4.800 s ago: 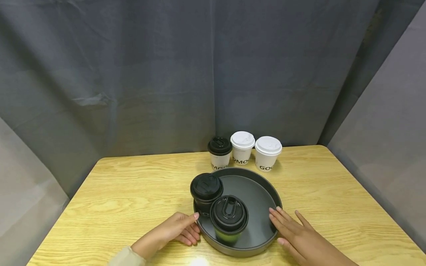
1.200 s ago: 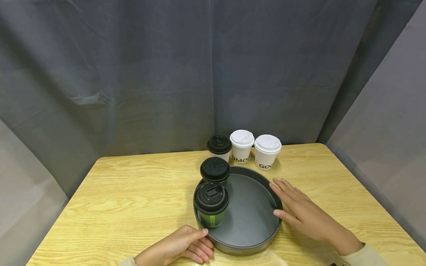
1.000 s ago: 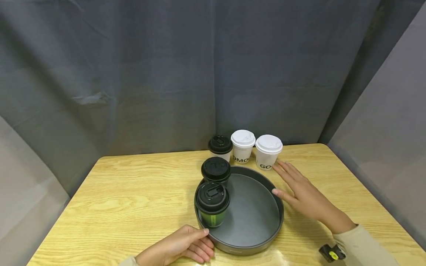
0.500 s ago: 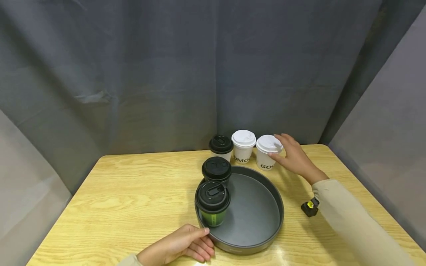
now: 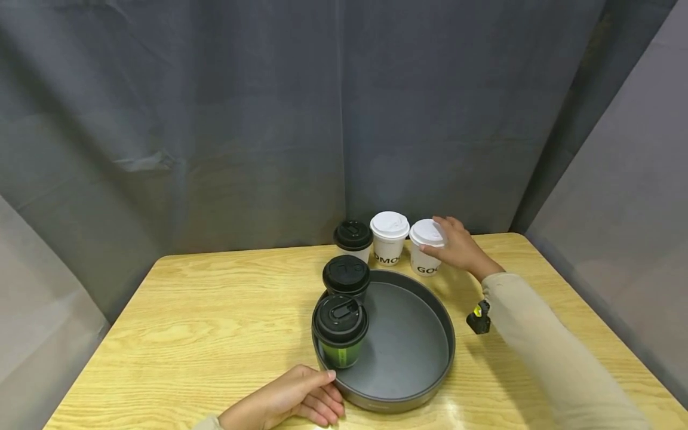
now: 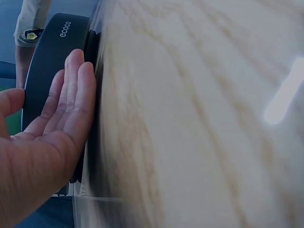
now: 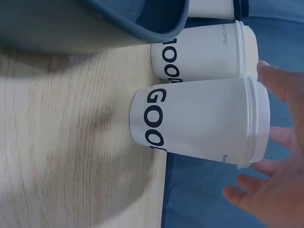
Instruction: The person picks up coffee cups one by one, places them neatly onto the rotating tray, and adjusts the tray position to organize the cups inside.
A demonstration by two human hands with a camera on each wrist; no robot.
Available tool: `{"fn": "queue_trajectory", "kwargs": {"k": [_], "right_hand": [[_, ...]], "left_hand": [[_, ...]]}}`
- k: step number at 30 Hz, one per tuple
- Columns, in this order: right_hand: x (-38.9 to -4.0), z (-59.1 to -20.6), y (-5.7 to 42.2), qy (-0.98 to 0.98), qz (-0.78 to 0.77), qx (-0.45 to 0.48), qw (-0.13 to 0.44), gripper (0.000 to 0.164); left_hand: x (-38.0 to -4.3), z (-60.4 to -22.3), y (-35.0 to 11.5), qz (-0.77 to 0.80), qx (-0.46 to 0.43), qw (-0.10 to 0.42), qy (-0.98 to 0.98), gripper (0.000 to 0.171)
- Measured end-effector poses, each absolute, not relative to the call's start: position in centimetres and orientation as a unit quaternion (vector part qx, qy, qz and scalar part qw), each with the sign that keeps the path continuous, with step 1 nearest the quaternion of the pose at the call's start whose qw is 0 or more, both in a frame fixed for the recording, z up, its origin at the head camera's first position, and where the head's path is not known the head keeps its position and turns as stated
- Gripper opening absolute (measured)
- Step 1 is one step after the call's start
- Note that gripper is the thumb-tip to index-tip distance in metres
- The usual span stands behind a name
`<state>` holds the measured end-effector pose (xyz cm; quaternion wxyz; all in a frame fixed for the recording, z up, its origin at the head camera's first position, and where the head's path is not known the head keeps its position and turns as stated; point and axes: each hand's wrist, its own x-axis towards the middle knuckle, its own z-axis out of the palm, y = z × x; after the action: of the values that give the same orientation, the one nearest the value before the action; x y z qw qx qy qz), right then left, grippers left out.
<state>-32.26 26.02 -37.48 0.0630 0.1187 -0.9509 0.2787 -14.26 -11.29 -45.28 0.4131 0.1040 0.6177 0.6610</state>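
Round dark tray (image 5: 411, 343), lying flat on the wood-grained counter (image 5: 215, 316) at the near centre, its outer wall marked "ecoco" in the left wrist view. The left grip (image 5: 301, 388) is released: thumb touching the near-left rim, fingers extended along the outer wall. Inside, at the left side, a green cup (image 5: 341, 334) with a black lid stands upright; just behind it, also in the tray, is a black cup (image 5: 347, 276), partly hidden. Farther right, a pale sleeve (image 5: 548, 346) crosses the counter, with a small dark device (image 5: 478, 319) at its cuff. Beyond the tray's back-right rim, the rightmost white cup (image 5: 421, 260) stands upright on the counter. The right grip (image 5: 459, 248) arches around its lid, thumb on the near side, fingers on the far side; whether it grasps firmly cannot be told. Just left stand a second white-lidded cup (image 5: 388, 246) and a black-lidded white cup (image 5: 353, 242), the latter partly hidden. A grey curtain (image 5: 258, 119) hangs behind.
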Motion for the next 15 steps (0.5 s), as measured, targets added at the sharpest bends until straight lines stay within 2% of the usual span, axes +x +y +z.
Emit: {"fn": "queue_trajectory", "kwargs": {"k": [15], "right_hand": [[-33.1, -38.7, 25.8, -0.945, 0.284, 0.140, 0.083, 0.077]], "left_hand": [[-14.4, -45.4, -11.5, 0.660, 0.114, 0.414, 0.616, 0.049]]}}
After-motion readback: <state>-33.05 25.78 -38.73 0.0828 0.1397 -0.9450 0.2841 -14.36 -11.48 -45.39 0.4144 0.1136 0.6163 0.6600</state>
